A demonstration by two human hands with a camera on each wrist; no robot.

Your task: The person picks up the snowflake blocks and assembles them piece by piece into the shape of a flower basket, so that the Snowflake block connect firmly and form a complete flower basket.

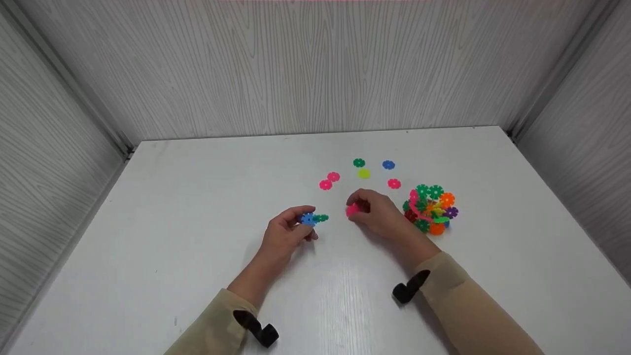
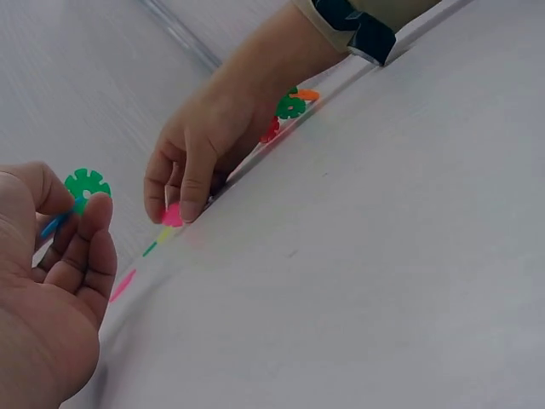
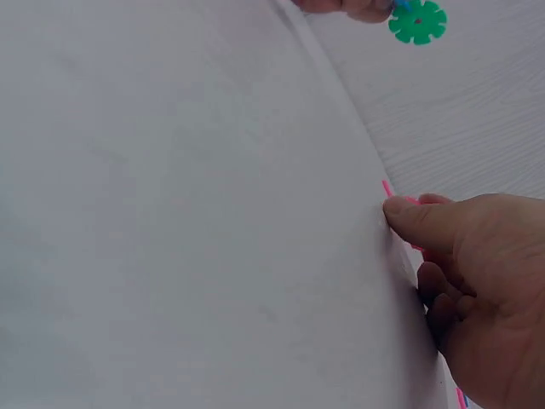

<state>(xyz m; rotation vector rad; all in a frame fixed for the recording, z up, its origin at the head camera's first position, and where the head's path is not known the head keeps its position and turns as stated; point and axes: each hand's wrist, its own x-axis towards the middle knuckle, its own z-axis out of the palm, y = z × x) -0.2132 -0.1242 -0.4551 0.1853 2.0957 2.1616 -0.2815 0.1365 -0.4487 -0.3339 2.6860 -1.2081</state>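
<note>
Between thumb and fingers, my left hand (image 1: 286, 231) pinches a blue notched disc (image 1: 308, 219). A green notched disc (image 1: 321, 218) is joined to it and sticks out to the right; its round face shows in the left wrist view (image 2: 87, 183). To the right, my right hand (image 1: 380, 213) pinches a pink notched disc (image 1: 352, 210) low at the tabletop. Whether that disc touches the table cannot be told. Right of this hand sits a cluster of joined multicoloured discs (image 1: 436, 191).
Loose discs lie on the white table (image 1: 212, 187) beyond the hands: two pink discs (image 1: 326, 185), a green disc (image 1: 359, 162), a yellow disc (image 1: 364, 173), a blue disc (image 1: 388, 164) and another pink disc (image 1: 394, 183). Wood-grain panels (image 1: 315, 69) enclose the table's back and sides.
</note>
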